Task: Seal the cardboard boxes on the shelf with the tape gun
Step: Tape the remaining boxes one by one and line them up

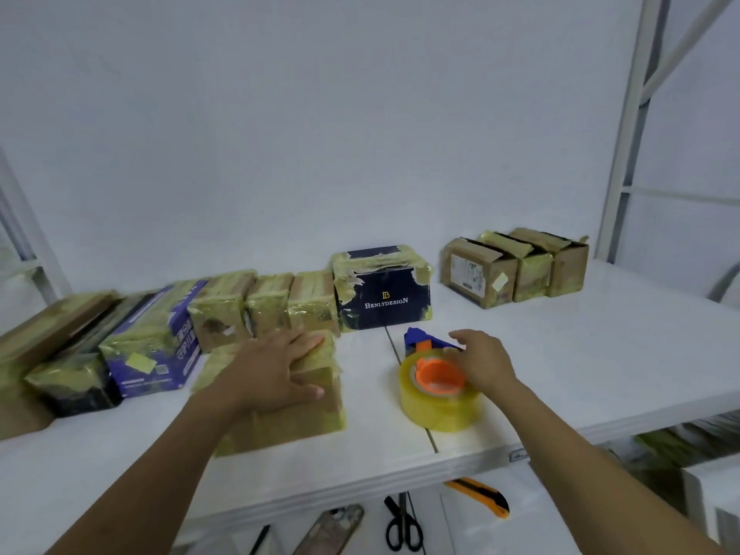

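A cardboard box [296,414] wrapped in yellowish tape lies at the front middle of the white shelf [580,362]. My left hand [276,370] rests flat on its top, fingers straight. To its right lies the tape gun [438,388], a blue frame with an orange hub and a thick yellow tape roll. My right hand [482,364] reaches over the gun's far side with loosely bent fingers touching the roll; whether it grips is unclear. A dark box [384,294] with gold lettering stands behind.
A row of taped boxes [264,306] lines the back left, with a purple box [156,350] beside it. Three brown boxes [516,266] stand at the back right. Below the shelf edge lie scissors [402,522], a yellow utility knife [484,494] and a phone [332,530].
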